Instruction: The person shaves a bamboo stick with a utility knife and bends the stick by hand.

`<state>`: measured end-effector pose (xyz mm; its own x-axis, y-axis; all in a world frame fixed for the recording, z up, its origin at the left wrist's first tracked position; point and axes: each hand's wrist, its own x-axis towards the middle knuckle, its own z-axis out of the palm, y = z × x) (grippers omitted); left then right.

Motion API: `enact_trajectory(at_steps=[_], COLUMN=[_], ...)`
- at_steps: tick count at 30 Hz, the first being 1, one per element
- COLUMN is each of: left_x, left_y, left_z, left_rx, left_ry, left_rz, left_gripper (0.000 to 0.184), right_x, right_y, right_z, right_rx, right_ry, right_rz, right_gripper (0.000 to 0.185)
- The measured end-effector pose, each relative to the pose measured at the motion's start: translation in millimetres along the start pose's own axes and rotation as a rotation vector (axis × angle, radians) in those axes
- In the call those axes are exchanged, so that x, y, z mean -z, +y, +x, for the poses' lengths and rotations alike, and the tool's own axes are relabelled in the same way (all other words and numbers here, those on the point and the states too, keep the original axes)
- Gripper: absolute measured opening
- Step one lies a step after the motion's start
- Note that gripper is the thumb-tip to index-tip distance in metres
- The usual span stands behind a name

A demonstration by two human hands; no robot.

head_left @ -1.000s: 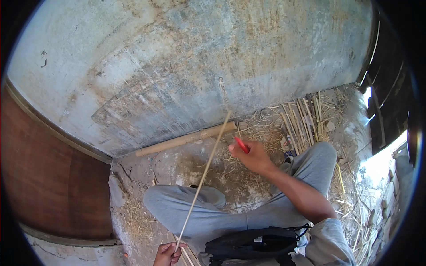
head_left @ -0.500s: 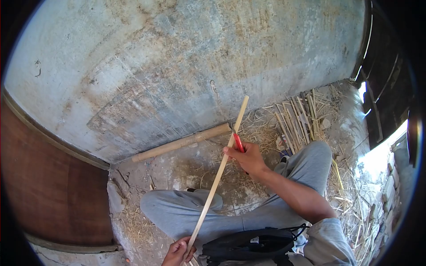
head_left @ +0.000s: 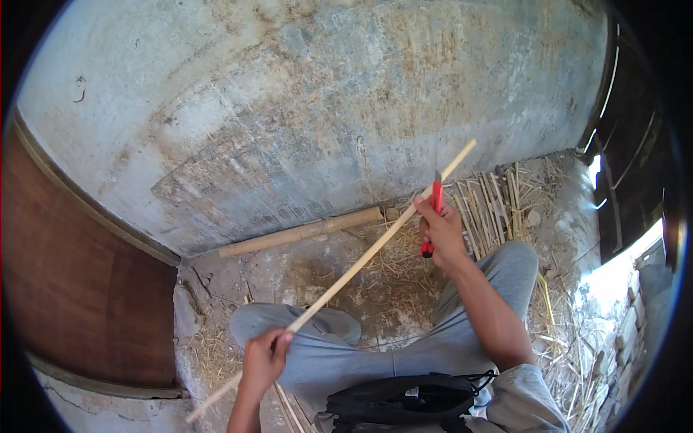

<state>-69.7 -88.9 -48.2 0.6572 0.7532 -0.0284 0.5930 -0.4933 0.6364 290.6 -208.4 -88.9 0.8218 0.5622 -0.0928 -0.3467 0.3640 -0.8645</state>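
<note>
My left hand [head_left: 264,359] is closed round a long pale wooden strip [head_left: 364,258], which slants from the lower left up to the right across my legs. Higher up, my right hand [head_left: 442,232] grips a red utility knife [head_left: 437,198]. Its blade points upward beside the strip near the upper end, and whether it touches the wood I cannot tell. The thumb of my right hand rests against the strip.
A thick bamboo pole [head_left: 303,232] lies along the base of the stained wall [head_left: 289,108]. Behind my right knee is a bundle of thin strips [head_left: 491,206]. Shavings litter the floor. A black bag [head_left: 393,400] sits at my waist.
The strip has tilted further to the right. My left hand has moved up and holds it further from its lower end. My right hand, with the knife, has moved up and right along with it.
</note>
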Motion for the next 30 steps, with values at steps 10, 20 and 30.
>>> enact_trajectory(at_steps=[10, 20, 30], left_x=[-19.6, -54.1, -56.1], left_y=[22.0, 15.5, -5.5], left_z=[157.2, 203.8, 201.4], left_rx=[-0.517, -0.651, -0.581], left_ry=[0.496, 0.788, 0.850], left_rz=[0.363, 0.496, 0.495], left_gripper=[0.014, 0.011, 0.012], right_x=[28.8, 34.2, 18.0], right_y=[-15.7, -5.2, 19.2], right_z=[34.5, 42.5, 31.5], right_rx=[0.163, 0.149, 0.148], right_ry=[0.227, 0.376, 0.435], right_rz=[0.109, 0.100, 0.150], right_gripper=[0.017, 0.015, 0.017])
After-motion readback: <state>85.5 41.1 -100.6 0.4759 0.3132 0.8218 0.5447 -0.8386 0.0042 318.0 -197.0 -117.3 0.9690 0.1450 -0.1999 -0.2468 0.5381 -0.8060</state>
